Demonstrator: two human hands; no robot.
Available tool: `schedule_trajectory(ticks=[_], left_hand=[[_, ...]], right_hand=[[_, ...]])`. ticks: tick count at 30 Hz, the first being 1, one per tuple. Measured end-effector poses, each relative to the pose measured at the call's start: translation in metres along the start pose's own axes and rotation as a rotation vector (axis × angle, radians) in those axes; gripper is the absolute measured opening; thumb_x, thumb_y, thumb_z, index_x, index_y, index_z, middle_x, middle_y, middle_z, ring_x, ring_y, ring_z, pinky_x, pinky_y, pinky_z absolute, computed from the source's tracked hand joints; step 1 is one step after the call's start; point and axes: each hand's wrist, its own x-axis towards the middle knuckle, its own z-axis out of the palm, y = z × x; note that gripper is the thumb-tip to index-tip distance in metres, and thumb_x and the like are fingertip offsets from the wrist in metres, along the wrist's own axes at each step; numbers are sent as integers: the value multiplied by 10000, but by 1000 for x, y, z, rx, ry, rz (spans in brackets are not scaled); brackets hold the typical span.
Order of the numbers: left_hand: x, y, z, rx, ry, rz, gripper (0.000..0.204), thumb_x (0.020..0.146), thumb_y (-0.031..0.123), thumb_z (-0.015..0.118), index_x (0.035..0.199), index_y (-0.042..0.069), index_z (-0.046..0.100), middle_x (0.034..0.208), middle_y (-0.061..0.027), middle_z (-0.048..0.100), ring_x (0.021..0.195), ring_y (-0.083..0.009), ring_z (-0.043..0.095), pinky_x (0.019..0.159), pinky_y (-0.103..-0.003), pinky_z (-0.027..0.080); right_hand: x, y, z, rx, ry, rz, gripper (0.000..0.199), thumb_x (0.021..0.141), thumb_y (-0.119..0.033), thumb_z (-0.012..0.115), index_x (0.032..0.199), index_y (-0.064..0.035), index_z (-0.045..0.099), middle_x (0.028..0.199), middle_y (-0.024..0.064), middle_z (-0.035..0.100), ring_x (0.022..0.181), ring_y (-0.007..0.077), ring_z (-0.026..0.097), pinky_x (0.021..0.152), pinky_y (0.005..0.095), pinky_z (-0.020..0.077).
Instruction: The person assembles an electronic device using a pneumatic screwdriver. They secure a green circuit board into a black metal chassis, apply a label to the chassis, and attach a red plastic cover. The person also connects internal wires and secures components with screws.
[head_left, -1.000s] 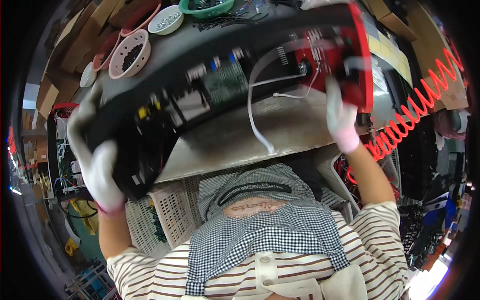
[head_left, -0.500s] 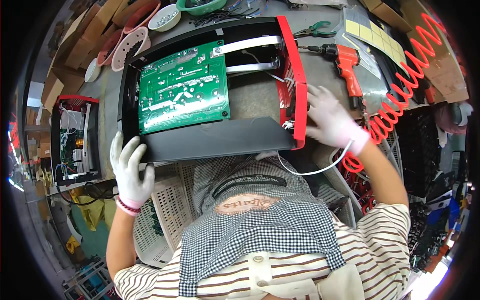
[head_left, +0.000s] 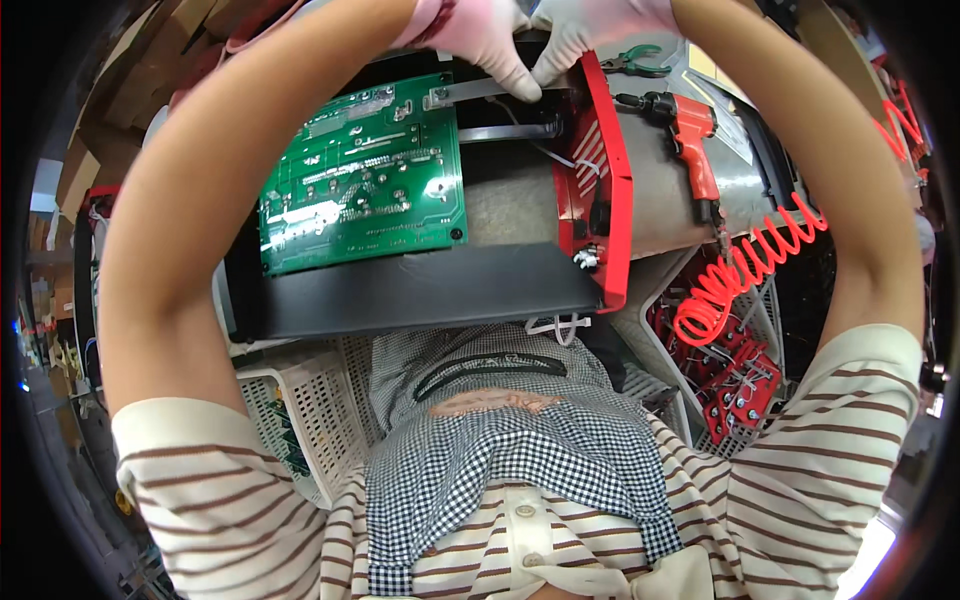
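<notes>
A black metal housing (head_left: 420, 290) with a red end panel (head_left: 617, 190) lies in front of me. Inside it sits a green circuit board (head_left: 365, 180), with two metal strips (head_left: 505, 131) running from it toward the red panel. Both my gloved hands meet at the housing's far side, cut off by the upper picture edge. My left hand (head_left: 475, 38) curls over the far wall, thumb pointing down inside. Beside it, my right hand (head_left: 590, 28) grips the same wall near the red panel, thumbs almost touching. The other fingertips are hidden. White cable ends (head_left: 558, 326) hang at the near edge.
To the right lie a red power screwdriver (head_left: 692, 140) on a coiled red air hose (head_left: 740, 280) and green-handled pliers (head_left: 640, 62). Below the bench edge, a crate holds red parts (head_left: 740, 385); a white perforated basket (head_left: 340, 405) stands at left.
Both hands have moved from the housing's two sides to its far wall, coming close together. The housing has shifted slightly toward me and right. The white cable no longer stretches across my right wrist.
</notes>
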Motion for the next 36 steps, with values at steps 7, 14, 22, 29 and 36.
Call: schedule_trajectory(ticks=[7,14,22,29,36], left_hand=[[4,9,-24,-163,-466,-180,775,668,601,804,1073,-37,631,936,-127,674,817,-207,612,681,-338,490],[-14,8,11,5,-89,59,533,680,283,810,1096,-1,636,923,-182,684,882,-309,667,806,-391,514],[-23,26,7,-72,-134,-234,546,697,303,765,1102,-29,609,874,-194,680,834,-307,664,775,-378,510],[-52,18,42,251,549,31,611,725,288,746,1196,-48,547,1155,-228,600,1091,-325,578,920,-370,450],[-252,-30,91,-232,918,-250,938,765,434,755,1473,3,317,1480,-169,387,1393,-263,351,1136,-407,282]], right_hand=[[21,-2,-12,382,-383,83,569,796,-468,756,1095,5,654,960,61,672,873,166,620,776,288,527],[20,0,-10,345,-300,-123,433,824,-371,696,791,60,678,607,137,598,558,190,463,564,351,419],[26,-7,-13,171,-277,-173,359,864,-317,646,1011,10,678,858,134,666,709,205,550,672,340,462],[10,-7,47,475,279,89,749,786,-383,701,1387,-8,459,1316,178,559,1126,219,578,940,287,446],[-80,-16,223,1314,1025,110,711,967,-470,507,1453,18,334,1428,155,463,1324,230,444,1099,349,328]])
